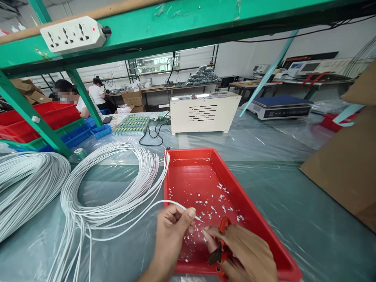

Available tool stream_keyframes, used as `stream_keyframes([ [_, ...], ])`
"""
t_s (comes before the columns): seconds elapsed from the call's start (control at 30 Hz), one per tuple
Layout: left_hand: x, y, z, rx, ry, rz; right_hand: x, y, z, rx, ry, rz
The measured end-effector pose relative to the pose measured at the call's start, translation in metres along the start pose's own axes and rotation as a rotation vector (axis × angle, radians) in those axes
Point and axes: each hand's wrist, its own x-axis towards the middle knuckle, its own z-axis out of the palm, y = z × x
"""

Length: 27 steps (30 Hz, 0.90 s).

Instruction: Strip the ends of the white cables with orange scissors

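Observation:
My left hand (172, 231) pinches the end of a thin white cable (152, 204) between thumb and fingers, over the near end of a red tray (249, 207). My right hand (243, 254) is closed round a red-handled wire stripper (221, 246), its jaws close to the cable's tip. Small white and silvery insulation scraps (219, 203) lie scattered in the tray. The cable runs left into a big loop of several white cables (117, 188) on the plastic-covered table.
A second coil of white cables (26, 184) lies far left. Behind the tray stand a beige machine box (202, 111), a scale (279, 106) and red and blue bins (53, 117). Cardboard (346, 164) leans at right. A green frame with a power strip (73, 34) is overhead. Two people sit behind.

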Motion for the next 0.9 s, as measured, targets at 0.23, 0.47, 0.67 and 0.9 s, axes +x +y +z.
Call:
stream_keyframes([
  [0.23,0.004,-0.001,-0.002,-0.162,-0.043,-0.059,0.009,0.015,-0.010,-0.339,0.078,0.257],
  [0.47,0.001,-0.005,0.000,-0.164,-0.044,-0.067,0.015,-0.002,-0.004,0.290,-0.019,0.539],
  [0.67,0.001,-0.005,0.003,-0.168,-0.063,-0.094,0.014,-0.006,-0.004,0.313,0.045,0.469],
  [0.9,-0.003,-0.003,0.005,-0.343,-0.180,-0.175,0.016,-0.007,-0.005,0.338,0.119,0.587],
])
